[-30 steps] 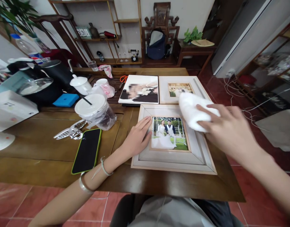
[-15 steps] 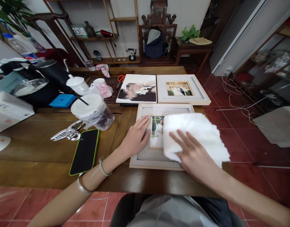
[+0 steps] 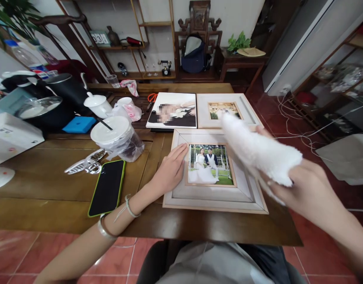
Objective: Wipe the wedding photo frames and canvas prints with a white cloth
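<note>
A pale wooden picture frame [image 3: 208,197] lies face up near the table's front edge, with a photo [image 3: 210,163] of two people in wedding clothes at its centre. Resting flat on the frame's left border is my left hand [image 3: 169,169], fingers stretched out. A fluffy white cloth [image 3: 255,148] is gripped in my right hand [image 3: 305,181], raised over the frame's right side and partly blurred. The cloth covers the frame's upper right corner and part of a second picture frame [image 3: 203,106] behind.
A photo panel [image 3: 171,114] lies at the back beside the second frame. On the left are a phone [image 3: 107,188], a metal clip-like object [image 3: 85,162], a lidded cup with straw [image 3: 118,136], a blue block [image 3: 79,124] and a white box [image 3: 14,136]. The table's right edge is close.
My right hand has lifted the white cloth off the frame and moved right, uncovering the photo. My left hand has stayed on the frame's left border.
</note>
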Motion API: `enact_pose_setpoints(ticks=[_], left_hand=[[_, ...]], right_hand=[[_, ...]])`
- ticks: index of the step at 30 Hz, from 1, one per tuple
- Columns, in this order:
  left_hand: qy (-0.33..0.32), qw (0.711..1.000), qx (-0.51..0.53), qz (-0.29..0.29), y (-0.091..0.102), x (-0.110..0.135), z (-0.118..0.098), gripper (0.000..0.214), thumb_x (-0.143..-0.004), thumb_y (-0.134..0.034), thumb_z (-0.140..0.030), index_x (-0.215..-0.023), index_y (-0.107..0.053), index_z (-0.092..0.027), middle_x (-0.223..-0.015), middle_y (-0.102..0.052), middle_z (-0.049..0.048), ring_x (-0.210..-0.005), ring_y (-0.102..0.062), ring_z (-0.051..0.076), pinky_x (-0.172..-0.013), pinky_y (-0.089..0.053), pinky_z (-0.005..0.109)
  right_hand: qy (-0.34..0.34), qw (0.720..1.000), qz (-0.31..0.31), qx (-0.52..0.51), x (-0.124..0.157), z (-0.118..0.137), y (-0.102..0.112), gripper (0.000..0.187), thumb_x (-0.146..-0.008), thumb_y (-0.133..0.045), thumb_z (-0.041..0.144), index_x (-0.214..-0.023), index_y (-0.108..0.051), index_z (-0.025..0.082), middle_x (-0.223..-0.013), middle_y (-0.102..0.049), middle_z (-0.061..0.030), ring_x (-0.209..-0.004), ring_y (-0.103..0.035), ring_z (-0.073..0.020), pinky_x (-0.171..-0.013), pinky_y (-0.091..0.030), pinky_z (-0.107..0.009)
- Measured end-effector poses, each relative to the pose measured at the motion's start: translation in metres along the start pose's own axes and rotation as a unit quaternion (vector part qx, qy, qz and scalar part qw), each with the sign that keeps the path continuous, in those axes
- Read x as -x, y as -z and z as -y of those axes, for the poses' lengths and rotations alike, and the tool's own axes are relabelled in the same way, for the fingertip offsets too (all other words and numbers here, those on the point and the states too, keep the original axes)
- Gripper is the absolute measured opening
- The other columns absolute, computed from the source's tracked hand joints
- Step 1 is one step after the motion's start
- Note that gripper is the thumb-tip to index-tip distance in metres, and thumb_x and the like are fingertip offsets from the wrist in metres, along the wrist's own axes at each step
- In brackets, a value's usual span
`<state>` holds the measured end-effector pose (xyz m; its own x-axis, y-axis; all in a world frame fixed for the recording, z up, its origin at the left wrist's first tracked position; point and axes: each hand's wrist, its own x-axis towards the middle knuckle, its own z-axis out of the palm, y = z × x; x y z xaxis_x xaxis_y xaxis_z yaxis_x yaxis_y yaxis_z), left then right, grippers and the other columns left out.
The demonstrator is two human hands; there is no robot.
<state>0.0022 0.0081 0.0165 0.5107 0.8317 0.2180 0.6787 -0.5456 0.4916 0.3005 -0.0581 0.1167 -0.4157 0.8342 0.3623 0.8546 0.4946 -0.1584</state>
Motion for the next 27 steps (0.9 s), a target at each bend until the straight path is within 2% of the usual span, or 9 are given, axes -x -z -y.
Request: enact_pose_setpoints(ticks=[2,3,5,8,12,16,23,25,27], left_hand=[[0.000,1.000,0.005,0.000,-0.001,0.001,0.001,0.051,-0.095,-0.030,-0.016,-0.145,-0.034,-0.012,-0.153,-0.034,0.0133,-0.143,-0.027,0.024,-0.116,-0.028,0.049],[0.000,1.000,0.009,-0.001,-0.001,0.001,0.002,0.051,-0.094,-0.030,-0.015,-0.146,-0.033,-0.013,-0.153,-0.034,0.0131,-0.143,-0.027,0.024,-0.116,-0.028,0.049],[0.000,1.000,0.015,-0.006,-0.002,0.001,0.002,0.053,-0.093,-0.031,-0.014,-0.146,-0.033,-0.014,-0.153,-0.034,0.0122,-0.143,-0.027,0.025,-0.117,-0.027,0.050],[-0.003,1.000,0.017,-0.010,-0.002,0.001,0.002,0.054,-0.093,-0.032,-0.013,-0.146,-0.033,-0.016,-0.153,-0.034,0.0115,-0.143,-0.027,0.025,-0.116,-0.028,0.051],[-0.005,1.000,0.010,-0.011,-0.001,0.001,0.001,0.053,-0.093,-0.032,-0.013,-0.145,-0.034,-0.014,-0.152,-0.035,0.0133,-0.142,-0.028,0.025,-0.116,-0.028,0.051],[0.002,1.000,0.000,-0.012,-0.002,0.000,0.000,0.052,-0.092,-0.031,-0.013,-0.144,-0.034,-0.011,-0.152,-0.035,0.0152,-0.143,-0.027,0.025,-0.116,-0.027,0.050],[0.003,1.000,0.009,-0.012,-0.005,0.001,0.004,0.054,-0.092,-0.032,-0.014,-0.146,-0.032,-0.014,-0.153,-0.033,0.0134,-0.143,-0.026,0.026,-0.116,-0.027,0.053],[0.003,1.000,0.016,-0.013,-0.005,0.001,0.004,0.054,-0.092,-0.032,-0.014,-0.146,-0.032,-0.015,-0.153,-0.033,0.0135,-0.143,-0.026,0.026,-0.116,-0.027,0.053],[0.001,1.000,0.021,-0.018,-0.005,0.001,0.004,0.053,-0.093,-0.031,-0.014,-0.146,-0.033,-0.015,-0.152,-0.034,0.0135,-0.143,-0.026,0.025,-0.115,-0.027,0.054]], right_hand=[[0.037,0.995,-0.063,0.071,-0.017,-0.010,-0.007,0.022,-0.080,-0.051,0.002,-0.071,-0.065,0.016,-0.132,-0.056,-0.0152,-0.123,-0.052,-0.0309,-0.093,-0.050,-0.042],[0.060,0.992,-0.061,0.097,-0.025,-0.012,-0.012,0.026,-0.081,-0.048,-0.001,-0.076,-0.068,0.014,-0.143,-0.046,-0.0153,-0.133,-0.040,-0.0325,-0.102,-0.044,-0.047],[0.088,0.986,0.005,0.138,-0.038,-0.013,-0.029,0.033,-0.079,-0.044,-0.006,-0.084,-0.071,0.012,-0.150,-0.036,-0.0140,-0.141,-0.023,-0.0354,-0.111,-0.031,-0.056],[0.099,0.975,0.112,0.166,-0.046,-0.009,-0.057,0.039,-0.073,-0.050,-0.010,-0.092,-0.074,0.015,-0.145,-0.044,-0.0142,-0.139,-0.026,-0.0410,-0.107,-0.028,-0.066],[0.111,0.971,0.156,0.141,-0.036,0.006,-0.071,0.034,-0.068,-0.060,-0.003,-0.093,-0.075,0.016,-0.141,-0.048,-0.0174,-0.133,-0.035,-0.0455,-0.103,-0.031,-0.068],[0.146,0.973,0.167,0.066,-0.012,0.029,-0.051,0.031,-0.064,-0.060,0.002,-0.088,-0.074,0.015,-0.133,-0.056,-0.0181,-0.124,-0.048,-0.0430,-0.100,-0.042,-0.059],[0.175,0.972,0.142,-0.068,0.026,0.057,-0.001,0.044,-0.061,-0.050,0.003,-0.090,-0.066,0.031,-0.132,-0.059,0.0008,-0.122,-0.054,-0.0230,-0.085,-0.056,-0.035],[0.154,0.972,0.136,-0.114,0.024,0.053,0.008,0.043,-0.065,-0.045,0.002,-0.090,-0.063,0.031,-0.122,-0.064,0.0009,-0.109,-0.062,-0.0183,-0.075,-0.058,-0.028],[0.111,0.982,0.089,-0.126,0.014,0.044,0.012,0.038,-0.068,-0.039,0.002,-0.087,-0.062,0.027,-0.098,-0.070,-0.0035,-0.083,-0.067,-0.0184,-0.061,-0.056,-0.028]])
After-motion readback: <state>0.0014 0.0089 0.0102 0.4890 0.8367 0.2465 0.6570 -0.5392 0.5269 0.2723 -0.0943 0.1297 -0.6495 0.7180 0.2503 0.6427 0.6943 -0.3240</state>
